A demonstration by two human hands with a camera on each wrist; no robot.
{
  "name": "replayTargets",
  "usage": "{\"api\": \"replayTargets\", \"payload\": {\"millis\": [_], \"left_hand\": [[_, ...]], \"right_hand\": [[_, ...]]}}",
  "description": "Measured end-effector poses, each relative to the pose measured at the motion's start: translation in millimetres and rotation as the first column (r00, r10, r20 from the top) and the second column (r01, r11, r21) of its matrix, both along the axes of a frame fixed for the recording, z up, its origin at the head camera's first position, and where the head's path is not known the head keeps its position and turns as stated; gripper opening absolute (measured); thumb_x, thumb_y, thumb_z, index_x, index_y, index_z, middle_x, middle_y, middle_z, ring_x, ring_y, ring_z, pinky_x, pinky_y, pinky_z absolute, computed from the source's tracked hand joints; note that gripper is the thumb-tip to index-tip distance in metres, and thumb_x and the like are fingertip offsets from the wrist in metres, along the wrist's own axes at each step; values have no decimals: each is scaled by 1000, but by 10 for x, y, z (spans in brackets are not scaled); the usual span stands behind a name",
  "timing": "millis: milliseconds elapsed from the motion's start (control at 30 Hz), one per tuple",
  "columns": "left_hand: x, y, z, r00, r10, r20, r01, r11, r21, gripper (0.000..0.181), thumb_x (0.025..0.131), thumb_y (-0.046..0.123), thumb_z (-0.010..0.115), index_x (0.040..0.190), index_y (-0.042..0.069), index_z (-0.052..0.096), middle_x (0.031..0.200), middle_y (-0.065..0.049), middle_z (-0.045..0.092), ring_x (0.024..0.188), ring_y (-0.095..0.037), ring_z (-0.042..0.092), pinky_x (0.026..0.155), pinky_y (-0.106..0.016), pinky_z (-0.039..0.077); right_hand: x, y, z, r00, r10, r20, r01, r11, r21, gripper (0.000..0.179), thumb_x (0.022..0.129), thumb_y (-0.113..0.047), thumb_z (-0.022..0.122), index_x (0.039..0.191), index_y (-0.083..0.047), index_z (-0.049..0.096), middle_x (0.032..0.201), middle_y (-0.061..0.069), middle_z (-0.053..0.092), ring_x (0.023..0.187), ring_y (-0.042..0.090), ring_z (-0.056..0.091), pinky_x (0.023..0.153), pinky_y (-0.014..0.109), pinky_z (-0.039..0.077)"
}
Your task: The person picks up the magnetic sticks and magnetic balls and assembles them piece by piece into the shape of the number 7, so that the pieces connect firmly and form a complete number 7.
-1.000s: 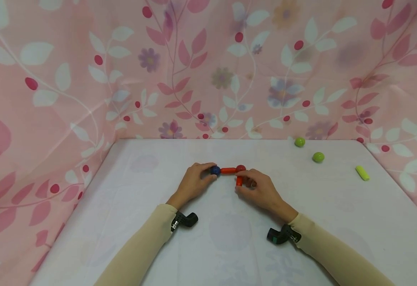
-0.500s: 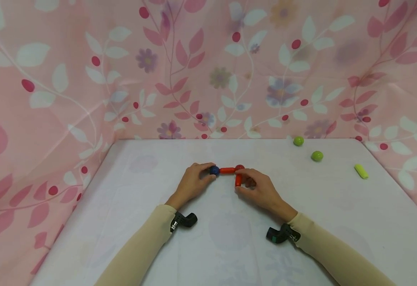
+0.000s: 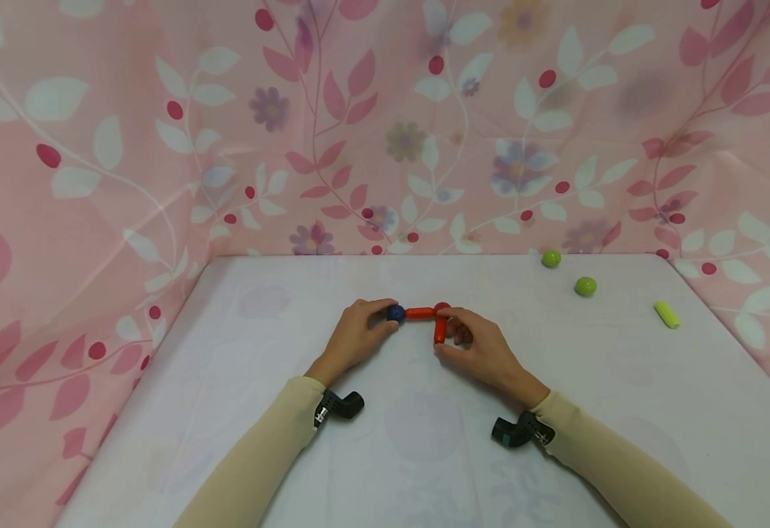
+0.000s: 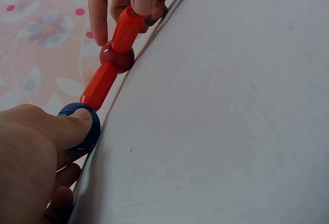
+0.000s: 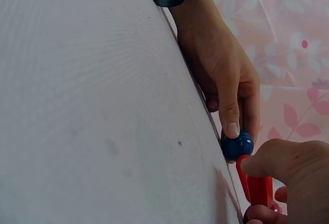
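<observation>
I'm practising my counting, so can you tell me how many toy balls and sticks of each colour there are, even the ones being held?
Blue ball: 1
Red ball: 1
Green balls: 2
Red sticks: 2
Yellow-green stick: 1
Total: 7

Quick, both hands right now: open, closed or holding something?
Left hand: holding the blue ball, thumb and fingers pinching it.
Right hand: holding the nearer red stick, a fingertip at the red ball.
</observation>
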State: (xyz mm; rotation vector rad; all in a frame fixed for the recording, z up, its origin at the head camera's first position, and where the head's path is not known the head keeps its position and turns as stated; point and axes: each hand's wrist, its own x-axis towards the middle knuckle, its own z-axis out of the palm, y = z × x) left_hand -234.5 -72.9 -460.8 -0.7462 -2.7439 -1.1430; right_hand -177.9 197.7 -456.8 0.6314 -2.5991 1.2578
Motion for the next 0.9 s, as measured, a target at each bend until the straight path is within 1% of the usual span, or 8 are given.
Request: {"api": "replayTargets", "payload": {"millis": [267, 567, 900], "left_hand": [[-8, 5, -3, 1000, -3, -11, 3, 1000, 6, 41, 97, 25, 78, 136, 16, 70, 124, -5, 71, 111, -24, 60, 97, -45, 48], [-2, 2, -15, 1000, 3, 8, -3, 1000, 0, 40, 97, 25, 77, 136, 17, 71, 123, -6, 70, 111, -24, 60, 97, -45, 48], [2, -3, 1, 1000, -1, -2, 1, 1000, 7, 40, 97, 24, 78, 135, 16, 71, 123, -6, 70, 110, -25, 60, 96, -46, 48]], "right_hand": [[6, 6, -1, 1000, 10, -27, -10, 1000, 7, 44, 86, -9, 86, 126, -7, 71, 95, 3, 62, 83, 18, 58, 76, 34, 52], [8, 6, -19, 999, 19, -42, -18, 1000, 11, 43, 85, -7, 87, 125, -5, 71, 96, 4, 64, 84, 19, 59, 76, 34, 53], [6, -1, -2, 999, 22, -31, -22, 1000, 16, 43, 86, -7, 86, 126, -5, 70, 98, 6, 64, 84, 19, 60, 77, 35, 53]]}}
